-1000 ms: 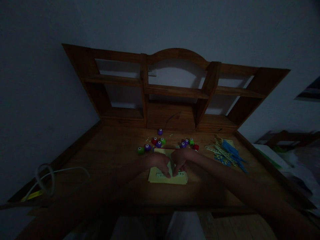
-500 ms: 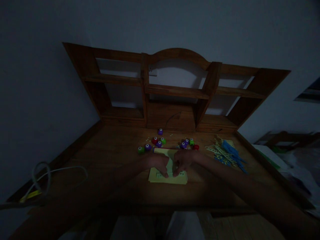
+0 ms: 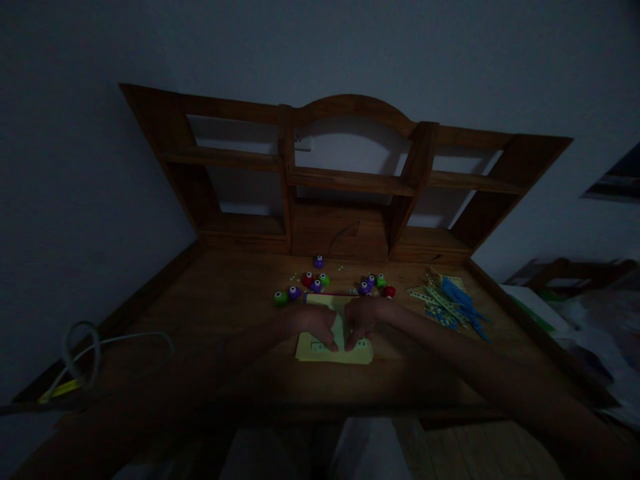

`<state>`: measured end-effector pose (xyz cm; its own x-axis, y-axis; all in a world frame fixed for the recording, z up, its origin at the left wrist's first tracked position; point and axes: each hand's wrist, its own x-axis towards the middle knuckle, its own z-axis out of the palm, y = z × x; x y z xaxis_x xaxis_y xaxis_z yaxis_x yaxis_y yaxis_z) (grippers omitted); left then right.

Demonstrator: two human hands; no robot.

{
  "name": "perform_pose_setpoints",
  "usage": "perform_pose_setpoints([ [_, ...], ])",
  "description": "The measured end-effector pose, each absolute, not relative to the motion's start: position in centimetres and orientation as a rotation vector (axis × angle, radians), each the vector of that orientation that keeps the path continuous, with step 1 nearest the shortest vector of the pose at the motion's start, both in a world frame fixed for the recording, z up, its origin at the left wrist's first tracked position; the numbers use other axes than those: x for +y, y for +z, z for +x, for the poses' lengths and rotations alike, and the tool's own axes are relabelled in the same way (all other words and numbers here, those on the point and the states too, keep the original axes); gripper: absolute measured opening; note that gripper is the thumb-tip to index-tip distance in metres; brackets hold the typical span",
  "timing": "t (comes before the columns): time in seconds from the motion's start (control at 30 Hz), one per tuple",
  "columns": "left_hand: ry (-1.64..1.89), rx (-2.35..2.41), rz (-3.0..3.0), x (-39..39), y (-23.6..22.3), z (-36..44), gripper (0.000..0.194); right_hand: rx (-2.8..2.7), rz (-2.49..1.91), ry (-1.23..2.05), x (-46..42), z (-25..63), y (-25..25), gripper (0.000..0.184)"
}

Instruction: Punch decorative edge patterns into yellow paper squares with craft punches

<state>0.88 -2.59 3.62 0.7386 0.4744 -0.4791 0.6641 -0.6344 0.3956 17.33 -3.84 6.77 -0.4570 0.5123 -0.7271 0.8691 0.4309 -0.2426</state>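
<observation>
A pad of pale yellow paper (image 3: 335, 358) lies on the wooden desk in front of me. Across its lower half runs a pale strip with dark marks (image 3: 317, 347), partly covered by my hands. My left hand (image 3: 319, 325) is closed at the strip's left part, thumb pointing down to it. Close beside it, my right hand (image 3: 361, 318) is curled with its fingertips at the strip's right part. Dim light hides the exact grip. Just beyond the pad sit several small one-eyed figures, among them a purple one (image 3: 294, 293) and a red one (image 3: 389, 291).
To the right lies a heap of pale perforated strips (image 3: 445, 303) with blue pieces (image 3: 463, 300). A wooden shelf unit (image 3: 345, 180) stands along the desk's back. A white cable (image 3: 125, 338) loops at the left. Tiny pale bits are scattered near the figures.
The whole view has shifted slightly. Both hands stay at the strip on the pad, with their fingertips a little closer together.
</observation>
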Motion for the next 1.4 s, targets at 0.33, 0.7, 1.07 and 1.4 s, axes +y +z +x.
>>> perform_pose_setpoints([
  [0.33,-0.589,0.772,2.389,-2.1,4.1,1.0,0.050,2.108,1.072,-0.991,-3.0,19.0,5.6,0.050],
  [0.7,-0.625,0.694,2.468,-1.5,4.3,0.0,0.053,2.210,1.016,-1.069,-2.9,20.8,5.3,0.047],
  [1.07,0.358,0.655,2.639,-7.9,1.9,-7.2,0.041,3.069,1.409,-0.527,-11.3,22.5,5.3,0.029],
  [1.4,0.369,0.536,2.936,-10.6,-0.2,-6.6,0.055,3.139,1.141,-0.276,-15.6,21.7,3.0,0.047],
])
